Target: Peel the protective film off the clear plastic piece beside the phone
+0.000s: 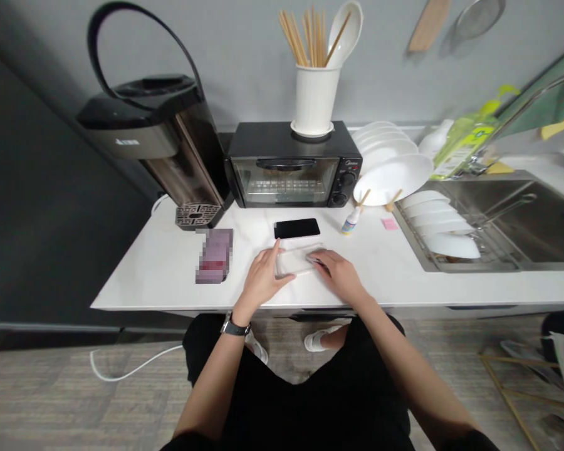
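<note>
A clear phone case (pixel 297 260) lies flat on the white counter in front of me. My left hand (pixel 262 275) grips its left end, with the thumb at the near edge and a finger at the far edge. Over the right end of the case is my right hand (pixel 339 275), its fingers closed on a small greyish item, perhaps a cloth, mostly hidden by the fingers. Just beyond the case rests a black-screened phone (pixel 297 228). To the right of the phone stands a small white bottle (pixel 350 222) with a yellow and blue label.
A pixelated purple item (pixel 215 255) lies to the left. Behind are a drink dispenser (pixel 169 144), a toaster oven (pixel 286 178) bearing a utensil holder (pixel 316 97), and white plates (pixel 390 178). A pink sticky note (pixel 390 223) lies near the sink (pixel 521 250).
</note>
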Tool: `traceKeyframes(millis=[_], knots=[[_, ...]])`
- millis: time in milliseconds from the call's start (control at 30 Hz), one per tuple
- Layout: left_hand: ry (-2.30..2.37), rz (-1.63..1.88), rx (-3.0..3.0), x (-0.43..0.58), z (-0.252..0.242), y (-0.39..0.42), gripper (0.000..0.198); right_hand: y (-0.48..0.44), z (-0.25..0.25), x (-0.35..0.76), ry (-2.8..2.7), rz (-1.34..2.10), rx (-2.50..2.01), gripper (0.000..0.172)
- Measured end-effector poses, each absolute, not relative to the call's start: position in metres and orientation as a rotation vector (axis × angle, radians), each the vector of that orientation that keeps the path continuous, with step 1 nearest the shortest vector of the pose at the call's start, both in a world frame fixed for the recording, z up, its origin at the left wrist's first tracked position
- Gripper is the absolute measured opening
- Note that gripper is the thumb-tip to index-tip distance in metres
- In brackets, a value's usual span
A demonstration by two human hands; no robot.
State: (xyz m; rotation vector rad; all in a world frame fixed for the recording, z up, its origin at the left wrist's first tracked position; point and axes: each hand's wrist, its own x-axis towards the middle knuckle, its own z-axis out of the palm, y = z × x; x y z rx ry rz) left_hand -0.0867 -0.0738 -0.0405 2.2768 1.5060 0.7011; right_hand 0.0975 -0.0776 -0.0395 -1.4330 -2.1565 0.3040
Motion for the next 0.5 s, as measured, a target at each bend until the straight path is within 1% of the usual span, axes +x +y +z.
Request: traceKeyframes(millis=[267, 500], knots=[[1.411, 0.696, 2.288, -0.083, -0.040, -0.070, 0.074, -0.069, -0.035, 0.117, -2.279, 0.209, -1.614, 0.024], [1.387, 0.723, 2.276, -0.086, -0.041, -0.069, 0.076, -0.058, -0.044, 0.090, -2.224, 0.133, -1.746, 0.027]])
